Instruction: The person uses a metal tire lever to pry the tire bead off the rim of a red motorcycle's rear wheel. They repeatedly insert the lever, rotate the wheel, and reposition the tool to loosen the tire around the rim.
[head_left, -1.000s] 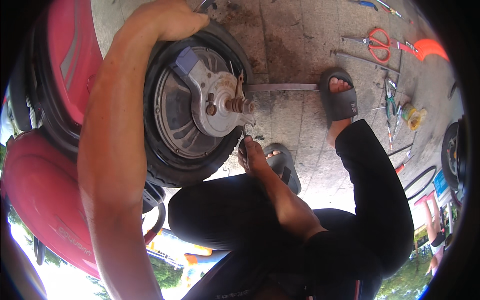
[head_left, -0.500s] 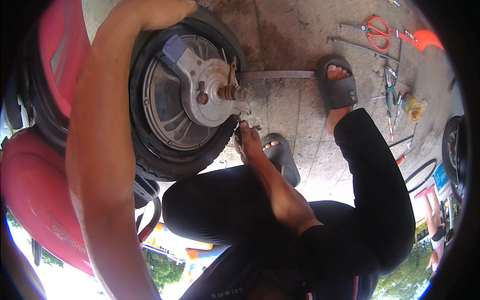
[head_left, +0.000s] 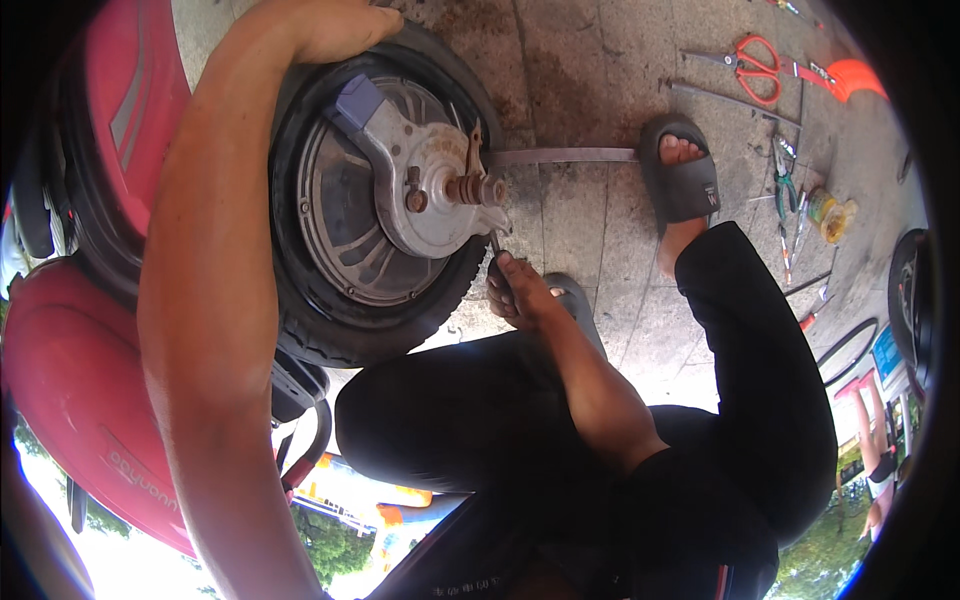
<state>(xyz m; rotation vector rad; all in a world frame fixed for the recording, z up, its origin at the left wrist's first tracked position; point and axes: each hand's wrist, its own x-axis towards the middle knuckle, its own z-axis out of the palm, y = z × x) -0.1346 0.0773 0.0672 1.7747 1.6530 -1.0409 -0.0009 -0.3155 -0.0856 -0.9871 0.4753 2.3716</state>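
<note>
A wheel with a black tire (head_left: 345,335) stands in front of me, its grey metal hub (head_left: 350,240) facing right. On the hub sits a brake plate (head_left: 425,190) with a rusty threaded axle (head_left: 475,189) and a purple-grey block (head_left: 357,103). My left hand (head_left: 345,28) lies over the far top of the tire and seems to hold it; its fingertips are hidden. Below the brake plate my right hand (head_left: 525,290) is closed round a dark-handled tool that looks like a screwdriver (head_left: 498,268). The tool's thin shaft points up to the tire's edge beside the plate, where its tip is hidden.
A flat metal strip (head_left: 565,155) runs from the wheel to my sandal (head_left: 680,170). Right of it on the paving lie red-handled scissors (head_left: 758,70), a long rod (head_left: 735,105), green-handled pliers (head_left: 783,185) and a yellow jar (head_left: 828,215). A red scooter body (head_left: 85,370) stands at left.
My right hand has moved slightly right and down with the tool, and more of its shaft shows. The left hand stays on the tire. The whole view has shifted a little.
</note>
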